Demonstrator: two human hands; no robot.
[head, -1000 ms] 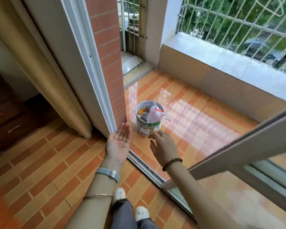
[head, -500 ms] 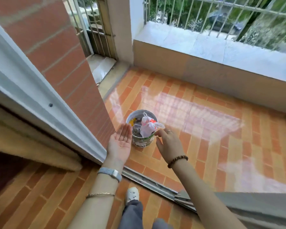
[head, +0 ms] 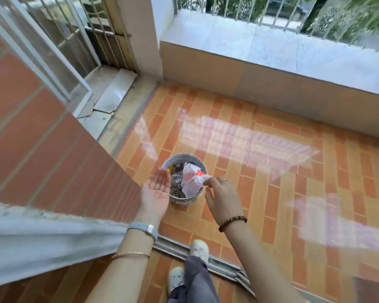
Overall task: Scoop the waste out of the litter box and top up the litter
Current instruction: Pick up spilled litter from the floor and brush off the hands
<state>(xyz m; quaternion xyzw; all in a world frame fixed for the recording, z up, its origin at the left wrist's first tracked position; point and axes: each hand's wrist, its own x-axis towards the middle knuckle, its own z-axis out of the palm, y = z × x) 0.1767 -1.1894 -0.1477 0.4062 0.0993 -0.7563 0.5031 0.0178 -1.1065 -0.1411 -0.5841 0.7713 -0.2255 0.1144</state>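
Observation:
A small round bucket (head: 185,201) stands on the orange tiled balcony floor just past the door track. It holds dark waste and a knotted white plastic bag (head: 190,182) with red print. My right hand (head: 222,196) pinches the bag's tail at the bucket's right rim. My left hand (head: 155,191) hovers palm up, fingers straight, beside the bucket's left rim and holds nothing. No litter box or scoop is in view.
A sliding-door track (head: 197,256) crosses the floor under my feet. A red brick wall (head: 53,149) rises on the left, a low tiled ledge (head: 271,84) with railings at the back. The balcony floor (head: 293,171) stretches to the right.
I have stepped forward over the door track, so the bucket sits closer below me. My right hand has moved from the bucket's front to the bag's tail. The left hand stays palm up.

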